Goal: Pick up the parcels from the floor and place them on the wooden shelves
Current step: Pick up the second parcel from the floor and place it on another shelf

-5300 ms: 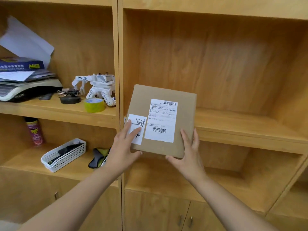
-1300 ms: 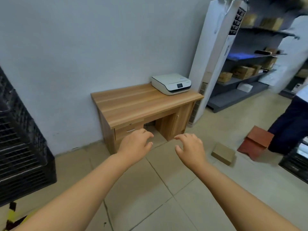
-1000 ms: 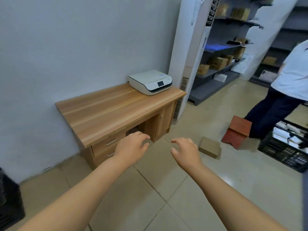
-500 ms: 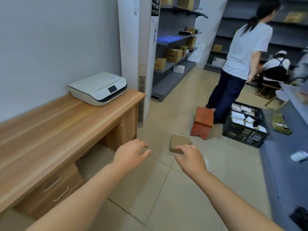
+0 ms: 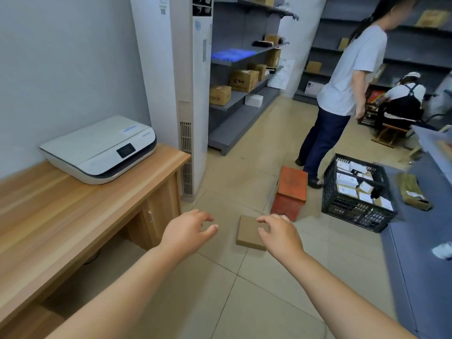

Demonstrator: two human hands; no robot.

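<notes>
Reaching out over the tiled floor [image 5: 244,167], both hands are up in the air with nothing in them. The left hand [image 5: 187,234] has its fingers loosely curled and spread apart, and the right hand [image 5: 281,234] looks much the same, fingers splayed and bent a bit. Neither one is touching anything as far as I can see.

The parcel [image 5: 248,232], a flat brown cardboard box, lies on the floor between the two hands in the picture, and the right hand's fingers overlap its far right corner from this angle. Just behind it sits an orange-red box [image 5: 291,192], tipped up at an angle, and right of that a black plastic crate [image 5: 354,204] full of small packets.

On the left is a wooden desk [image 5: 73,216] with a white printer [image 5: 102,148] on top, and a tall white floor-standing air conditioner [image 5: 181,81] stands just past the desk's end. Grey metal shelving [image 5: 239,99] with cardboard boxes runs along behind. A person in a light T-shirt and dark trousers [image 5: 342,94] stands near the crate, and another person sits further back.
</notes>
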